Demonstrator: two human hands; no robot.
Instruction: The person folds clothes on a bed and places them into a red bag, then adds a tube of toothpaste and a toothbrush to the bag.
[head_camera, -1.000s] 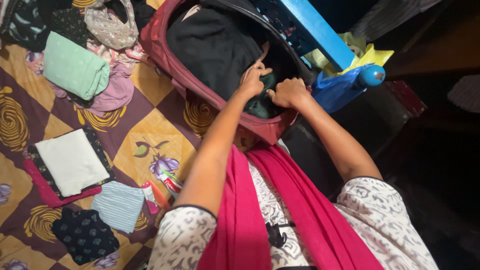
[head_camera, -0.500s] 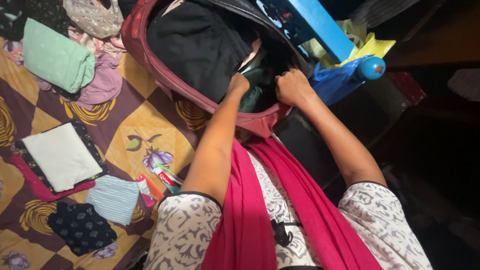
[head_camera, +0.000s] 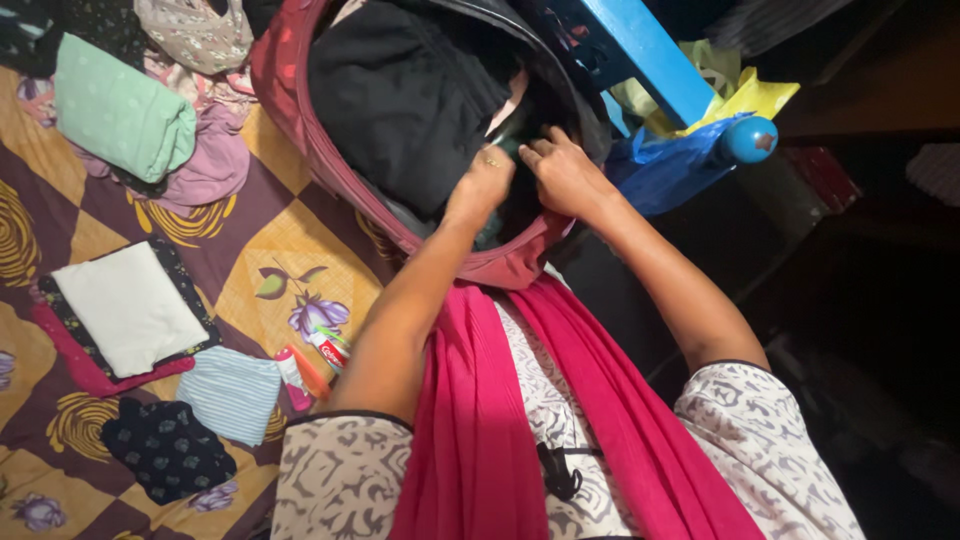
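Your left hand (head_camera: 484, 182) and right hand (head_camera: 562, 172) now sit closer together, pushed deeper into the maroon fabric bag (head_camera: 300, 95).

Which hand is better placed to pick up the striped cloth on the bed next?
Probably the left hand. The striped cloth lies on the bedspread on its side. The right hand would have to cross the body from the bag.

A white patterned short-sleeved top (head_camera: 760, 440) under a pink scarf (head_camera: 480, 430).

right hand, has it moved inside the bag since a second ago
Yes. The right hand has slid from the maroon bag's near rim deeper in, toward the black garment, fingers now open.
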